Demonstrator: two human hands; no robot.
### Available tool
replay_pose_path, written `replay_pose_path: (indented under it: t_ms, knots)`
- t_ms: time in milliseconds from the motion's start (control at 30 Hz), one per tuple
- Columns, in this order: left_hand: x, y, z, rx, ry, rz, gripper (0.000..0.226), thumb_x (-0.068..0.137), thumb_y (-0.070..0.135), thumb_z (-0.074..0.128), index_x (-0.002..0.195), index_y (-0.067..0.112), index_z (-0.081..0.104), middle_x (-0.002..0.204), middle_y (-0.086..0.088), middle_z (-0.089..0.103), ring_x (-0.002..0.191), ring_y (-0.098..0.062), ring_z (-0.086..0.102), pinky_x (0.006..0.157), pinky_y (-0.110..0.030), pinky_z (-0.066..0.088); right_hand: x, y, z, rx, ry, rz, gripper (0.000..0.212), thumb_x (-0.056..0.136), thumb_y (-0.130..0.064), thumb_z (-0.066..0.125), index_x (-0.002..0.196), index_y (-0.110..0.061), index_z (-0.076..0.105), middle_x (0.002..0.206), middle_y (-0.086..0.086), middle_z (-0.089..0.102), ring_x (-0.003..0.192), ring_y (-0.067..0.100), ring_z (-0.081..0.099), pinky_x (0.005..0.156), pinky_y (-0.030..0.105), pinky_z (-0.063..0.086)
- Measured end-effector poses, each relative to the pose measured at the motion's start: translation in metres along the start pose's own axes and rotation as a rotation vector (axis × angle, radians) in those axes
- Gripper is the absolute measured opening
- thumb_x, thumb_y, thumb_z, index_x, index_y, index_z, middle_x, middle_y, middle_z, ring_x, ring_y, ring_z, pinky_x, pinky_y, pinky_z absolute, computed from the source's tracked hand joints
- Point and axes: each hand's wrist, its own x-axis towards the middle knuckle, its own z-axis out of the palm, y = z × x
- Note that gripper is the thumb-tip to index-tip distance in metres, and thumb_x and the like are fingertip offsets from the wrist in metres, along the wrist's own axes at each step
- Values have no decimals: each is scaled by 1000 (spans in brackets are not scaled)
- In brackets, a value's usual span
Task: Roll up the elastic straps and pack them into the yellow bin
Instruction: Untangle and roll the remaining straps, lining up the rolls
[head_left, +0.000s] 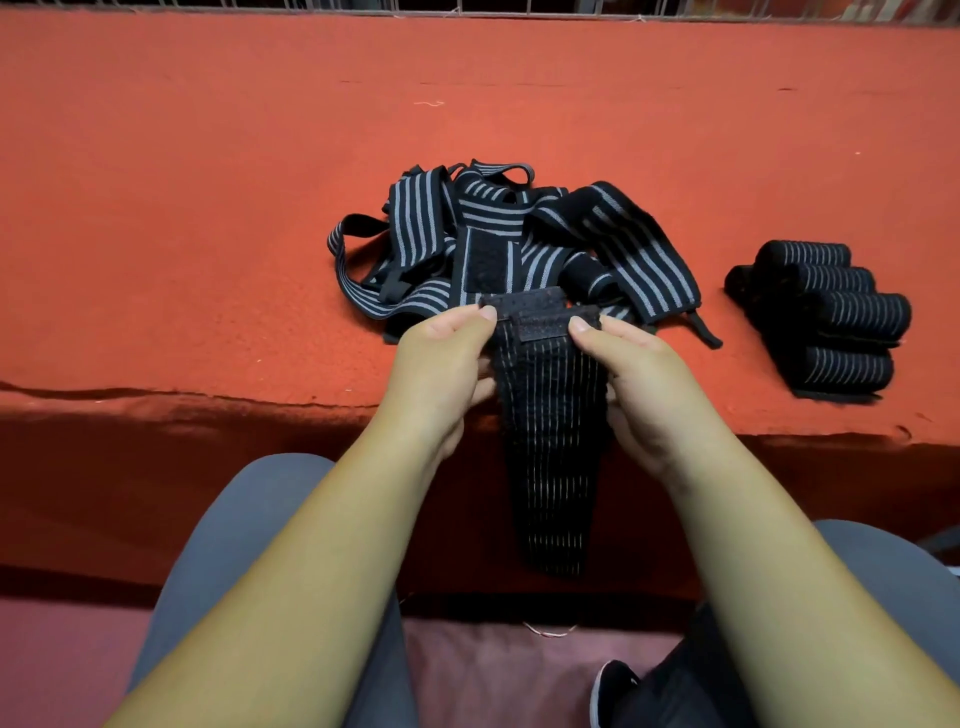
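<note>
A black elastic strap (550, 436) with thin pale stripes hangs over the front edge of the red table. My left hand (441, 364) pinches its top left corner and my right hand (639, 374) pinches its top right corner, at the folded velcro end. Just behind my hands lies a tangled pile of loose black-and-grey striped straps (498, 244). To the right sit several rolled straps (831, 317) stacked side by side. No yellow bin is in view.
The red felt-covered table (208, 208) stretches wide to the left and back. A white wire fence (467, 8) runs along the far edge. My knees in grey trousers (234, 545) are below the table front.
</note>
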Motion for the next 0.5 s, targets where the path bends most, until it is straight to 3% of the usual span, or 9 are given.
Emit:
replay_pose_path:
  t_ms: [133, 300, 400, 500]
  knots:
    - [4, 1, -3, -93, 93, 61, 27, 112, 22, 54, 126, 12, 76, 117, -6, 82, 109, -25, 80, 98, -54, 63, -1, -1, -3, -133, 35, -12, 21, 108, -21, 64, 114, -10, 81, 115, 10, 83, 112, 30, 78, 104, 48, 58]
    - [10, -4, -12, -75, 193, 20, 40, 100, 42, 64, 134, 24, 73, 123, 3, 81, 117, -24, 77, 105, -63, 57, -3, -5, -14, -345, 20, -41, 22, 108, -28, 64, 113, -14, 81, 112, 6, 83, 116, 35, 76, 113, 59, 51]
    - [8, -6, -8, -85, 168, 9, 32, 104, 38, 63, 129, 22, 75, 119, 1, 82, 112, -25, 78, 104, -61, 57, -7, -7, -14, -346, -31, -15, 22, 109, -29, 63, 115, -16, 80, 113, 7, 83, 115, 36, 76, 110, 59, 54]
    - [5, -7, -2, -73, 134, -6, 24, 108, 32, 60, 120, 22, 78, 111, 3, 83, 98, -15, 78, 96, -47, 57, -10, -8, -6, -235, -65, -3, 24, 109, -26, 63, 121, -12, 78, 118, 12, 82, 120, 40, 74, 108, 53, 55]
